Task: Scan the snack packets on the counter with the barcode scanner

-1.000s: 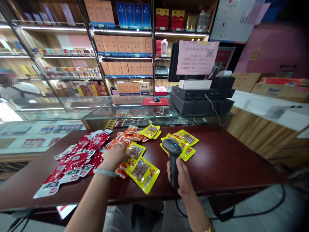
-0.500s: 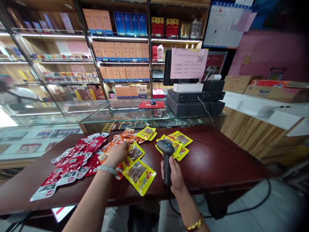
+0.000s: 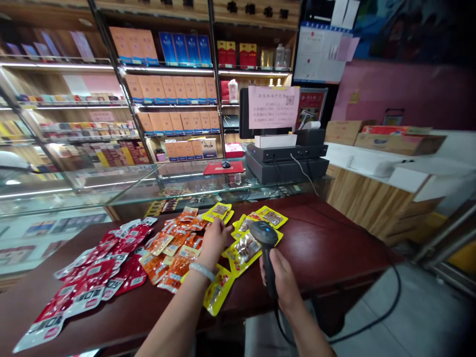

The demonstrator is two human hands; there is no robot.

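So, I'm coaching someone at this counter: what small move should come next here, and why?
Probably tip the scanner down onto the yellow packet at the left hand. The right hand grips the scanner upright, its head just above that packet, which lies flat on the table.

Bright shelf strip lights, glare on glass counter (image 3: 156,184), dark vignetted corners, wide-angle edge distortion
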